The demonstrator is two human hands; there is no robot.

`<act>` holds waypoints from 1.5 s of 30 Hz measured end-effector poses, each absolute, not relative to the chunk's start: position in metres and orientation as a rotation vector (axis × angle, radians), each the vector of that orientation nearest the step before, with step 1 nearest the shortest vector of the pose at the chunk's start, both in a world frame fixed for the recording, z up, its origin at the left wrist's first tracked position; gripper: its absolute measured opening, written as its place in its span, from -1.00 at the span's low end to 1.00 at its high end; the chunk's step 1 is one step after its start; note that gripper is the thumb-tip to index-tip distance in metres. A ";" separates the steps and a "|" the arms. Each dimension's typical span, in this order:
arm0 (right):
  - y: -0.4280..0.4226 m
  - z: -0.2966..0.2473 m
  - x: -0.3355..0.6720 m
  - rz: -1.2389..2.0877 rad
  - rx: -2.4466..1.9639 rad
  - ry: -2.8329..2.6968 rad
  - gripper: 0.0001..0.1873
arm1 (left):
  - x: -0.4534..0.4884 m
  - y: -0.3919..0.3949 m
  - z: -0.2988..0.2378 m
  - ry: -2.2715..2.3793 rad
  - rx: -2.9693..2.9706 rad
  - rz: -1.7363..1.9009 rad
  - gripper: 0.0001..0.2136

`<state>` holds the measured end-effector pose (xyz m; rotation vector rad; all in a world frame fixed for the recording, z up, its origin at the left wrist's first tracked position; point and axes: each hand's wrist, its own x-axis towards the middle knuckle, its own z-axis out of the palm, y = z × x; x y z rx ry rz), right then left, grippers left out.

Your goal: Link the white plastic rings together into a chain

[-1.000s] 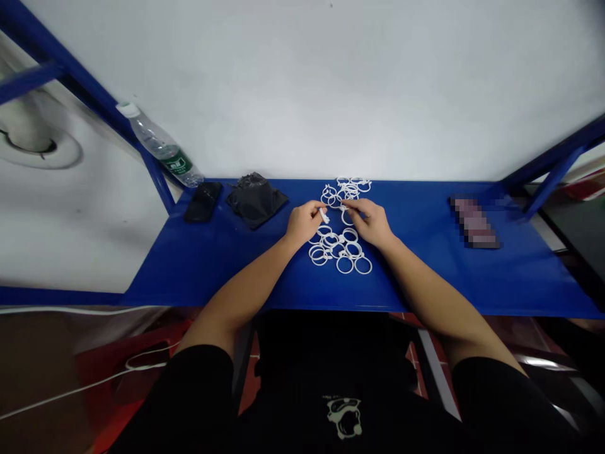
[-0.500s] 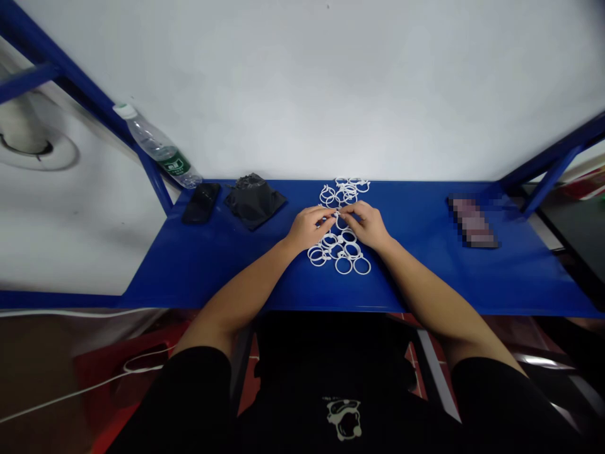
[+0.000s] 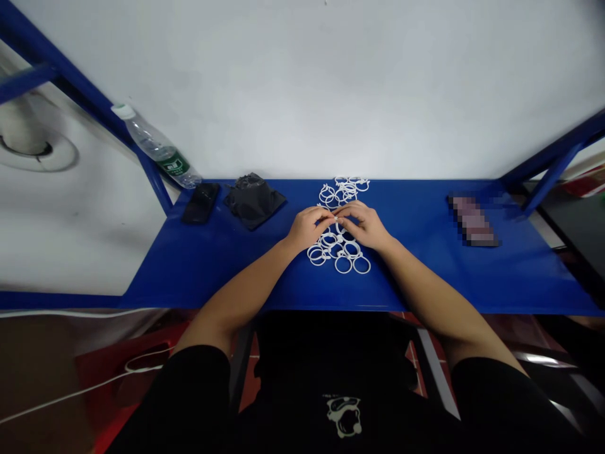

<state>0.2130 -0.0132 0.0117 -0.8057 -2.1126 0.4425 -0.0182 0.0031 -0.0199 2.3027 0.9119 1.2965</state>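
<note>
My left hand (image 3: pixel 306 227) and my right hand (image 3: pixel 367 226) meet over the middle of the table, fingertips nearly touching. Between them they pinch a white plastic ring (image 3: pixel 337 227) by the small knob at its top. Fingers cover much of that ring. Closer to me, several white rings with small knobs (image 3: pixel 362 273) lie overlapping in a loose pile. Beyond my fingers, against the wall, lies another group of white rings (image 3: pixel 348 188), some of which look unclosed at one point.
On the blue table (image 3: pixel 416 265), a black plastic bag (image 3: pixel 254 200) and a dark phone (image 3: pixel 201 203) lie to the left. A clear bottle (image 3: pixel 161 148) leans by the blue frame. To the right is a blurred-out phone-like object (image 3: pixel 472 221). A white wall (image 3: pixel 331 94) stands behind.
My right fingers have come in closer to my left fingertips and a little lower, closing around the ring's knob. The piles look the same.
</note>
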 end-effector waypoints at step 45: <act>-0.016 0.012 0.213 0.498 -0.951 -2.216 -0.93 | -0.033 0.027 -0.030 1.407 2.201 1.100 -0.87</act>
